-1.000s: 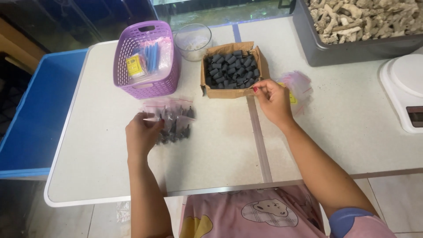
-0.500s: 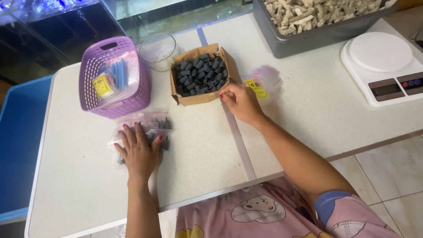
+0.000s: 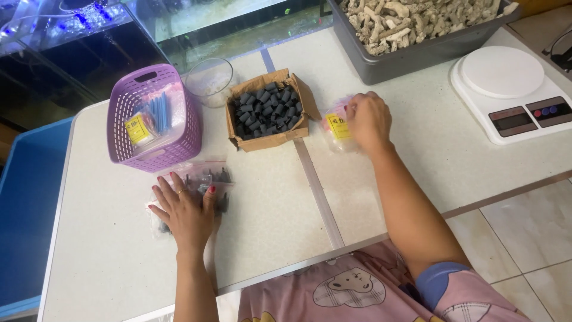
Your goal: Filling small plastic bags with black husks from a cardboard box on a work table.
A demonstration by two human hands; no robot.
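Change: our right hand [image 3: 368, 119] left the cardboard box [image 3: 268, 112], now right of it.
Grip: fingers pinching small plastic bags [image 3: 337, 125].
Left hand [image 3: 185, 211]: flat on filled bags [image 3: 205, 182].

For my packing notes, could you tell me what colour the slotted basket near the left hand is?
The basket is light purple, seen clearly in the head view.

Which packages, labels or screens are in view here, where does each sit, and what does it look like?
Clear zip bags: under the left hand, holding dark pieces.
Small clear bag: at the right hand, yellow label.
Cardboard box: table centre, open, brown, full of dark cylinders.
Labelled bag: inside the purple basket, yellow label.
Scale display: on the white scale at right, dark rectangle.
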